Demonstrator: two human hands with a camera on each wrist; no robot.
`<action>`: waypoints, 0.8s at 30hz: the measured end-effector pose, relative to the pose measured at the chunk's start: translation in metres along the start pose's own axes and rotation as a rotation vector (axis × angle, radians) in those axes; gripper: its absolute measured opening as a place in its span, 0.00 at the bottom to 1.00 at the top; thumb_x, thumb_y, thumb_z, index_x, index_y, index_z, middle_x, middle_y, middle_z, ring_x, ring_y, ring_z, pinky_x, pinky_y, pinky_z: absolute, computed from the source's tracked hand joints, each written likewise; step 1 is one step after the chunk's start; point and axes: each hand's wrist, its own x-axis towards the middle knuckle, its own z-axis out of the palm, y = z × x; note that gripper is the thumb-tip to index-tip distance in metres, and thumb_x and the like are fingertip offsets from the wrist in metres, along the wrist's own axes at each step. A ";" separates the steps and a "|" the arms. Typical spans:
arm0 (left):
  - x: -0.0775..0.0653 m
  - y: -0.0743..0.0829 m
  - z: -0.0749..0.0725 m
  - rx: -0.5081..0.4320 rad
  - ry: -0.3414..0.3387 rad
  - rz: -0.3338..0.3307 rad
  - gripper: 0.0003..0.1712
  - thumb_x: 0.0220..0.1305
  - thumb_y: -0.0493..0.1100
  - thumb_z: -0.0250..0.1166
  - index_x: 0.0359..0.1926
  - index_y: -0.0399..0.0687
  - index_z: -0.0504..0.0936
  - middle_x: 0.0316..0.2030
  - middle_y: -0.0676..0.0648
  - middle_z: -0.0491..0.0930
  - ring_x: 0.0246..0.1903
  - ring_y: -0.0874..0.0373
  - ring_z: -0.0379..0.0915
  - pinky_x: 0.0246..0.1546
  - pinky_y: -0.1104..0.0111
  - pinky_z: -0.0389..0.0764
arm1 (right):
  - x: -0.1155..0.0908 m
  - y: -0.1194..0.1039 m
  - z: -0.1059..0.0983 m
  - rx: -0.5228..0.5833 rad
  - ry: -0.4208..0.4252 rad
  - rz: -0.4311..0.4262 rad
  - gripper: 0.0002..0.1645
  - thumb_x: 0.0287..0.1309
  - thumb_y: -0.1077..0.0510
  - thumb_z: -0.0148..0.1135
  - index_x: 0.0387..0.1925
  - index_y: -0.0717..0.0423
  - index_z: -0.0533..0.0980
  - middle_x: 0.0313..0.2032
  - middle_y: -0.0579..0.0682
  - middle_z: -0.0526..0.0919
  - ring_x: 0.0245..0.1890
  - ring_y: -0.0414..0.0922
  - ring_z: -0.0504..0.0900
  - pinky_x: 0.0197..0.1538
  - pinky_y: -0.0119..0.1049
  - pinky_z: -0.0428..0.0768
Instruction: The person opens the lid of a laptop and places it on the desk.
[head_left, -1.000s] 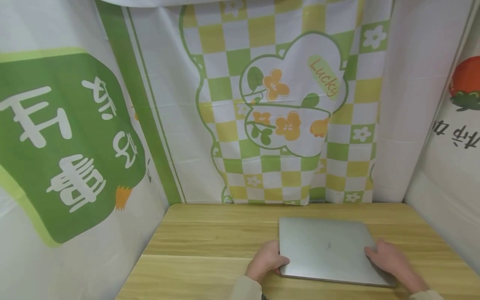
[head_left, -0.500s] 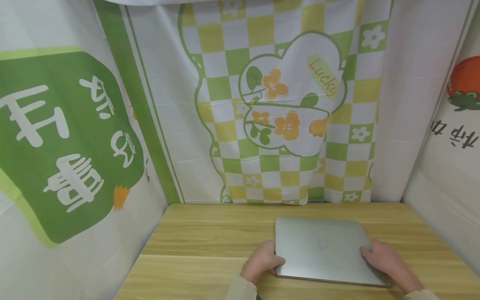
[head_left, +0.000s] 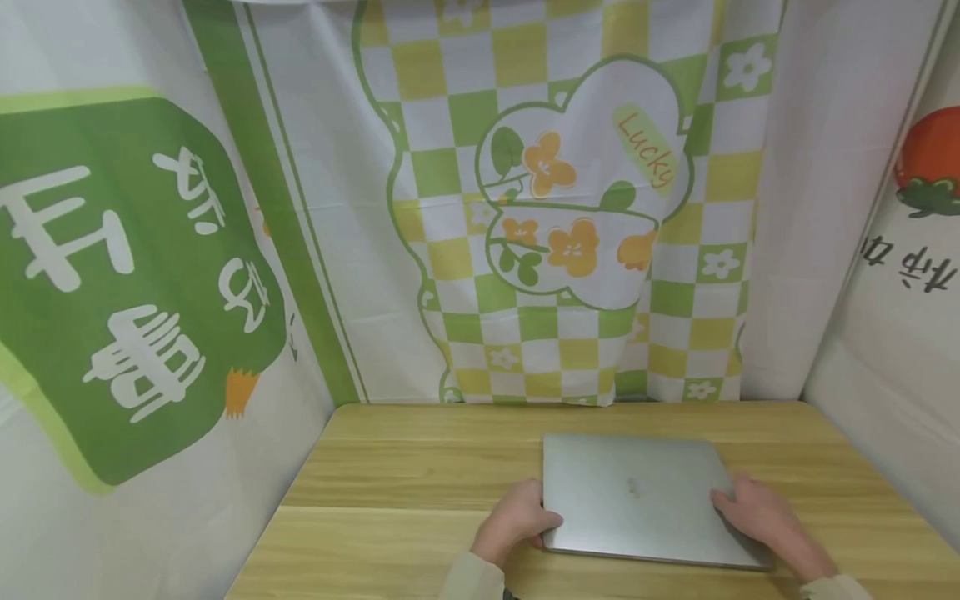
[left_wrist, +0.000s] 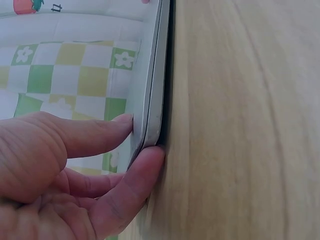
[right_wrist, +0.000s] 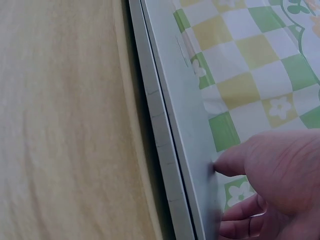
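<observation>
A closed silver laptop [head_left: 637, 500] lies flat at the front of the wooden table, right of its middle. My left hand [head_left: 517, 518] grips its left side, thumb on the lid. In the left wrist view, that hand's thumb presses the lid of the laptop [left_wrist: 152, 85] while a finger curls under the front corner. My right hand [head_left: 761, 515] holds the right side, its thumb on top. The right wrist view has the right hand [right_wrist: 280, 180] with its thumb against the lid of the laptop [right_wrist: 185, 120]; its other fingertips are hidden behind the edge.
The wooden table [head_left: 390, 475] stretches out to the left of the laptop. A checkered curtain [head_left: 540, 333] hangs along the table's back edge. White printed cloth walls with a green panel [head_left: 150, 275] and a tomato print [head_left: 930, 158] stand at the sides.
Both hands and the laptop between them have slid slightly to the left. The grip on both sides looks the same, and the lid stays closed.
</observation>
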 end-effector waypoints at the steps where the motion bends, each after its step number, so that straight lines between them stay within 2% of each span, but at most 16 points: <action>1: 0.000 0.000 -0.001 0.006 0.002 0.000 0.10 0.56 0.36 0.71 0.30 0.34 0.77 0.18 0.45 0.76 0.12 0.55 0.75 0.16 0.67 0.79 | 0.000 -0.001 0.000 0.001 0.000 0.004 0.33 0.67 0.46 0.52 0.49 0.79 0.66 0.34 0.65 0.77 0.31 0.49 0.76 0.31 0.44 0.77; 8: -0.002 -0.001 -0.005 0.013 0.008 0.006 0.10 0.55 0.35 0.71 0.30 0.33 0.77 0.18 0.45 0.76 0.12 0.54 0.75 0.16 0.67 0.79 | 0.002 -0.006 0.002 0.023 0.002 0.006 0.31 0.68 0.48 0.51 0.49 0.78 0.66 0.32 0.60 0.76 0.29 0.47 0.74 0.28 0.39 0.74; 19: -0.005 -0.003 -0.011 0.012 0.009 0.011 0.10 0.55 0.36 0.71 0.29 0.34 0.77 0.18 0.45 0.76 0.13 0.53 0.75 0.17 0.66 0.79 | -0.001 -0.012 0.001 0.024 0.012 -0.021 0.35 0.68 0.45 0.51 0.50 0.79 0.65 0.35 0.66 0.78 0.32 0.49 0.77 0.31 0.43 0.78; 24: -0.009 -0.010 -0.010 0.007 0.007 0.025 0.10 0.55 0.35 0.71 0.28 0.34 0.78 0.18 0.46 0.77 0.12 0.54 0.76 0.17 0.67 0.80 | -0.003 -0.014 0.003 0.024 0.013 -0.033 0.36 0.68 0.44 0.53 0.52 0.79 0.65 0.39 0.70 0.78 0.36 0.54 0.80 0.35 0.48 0.80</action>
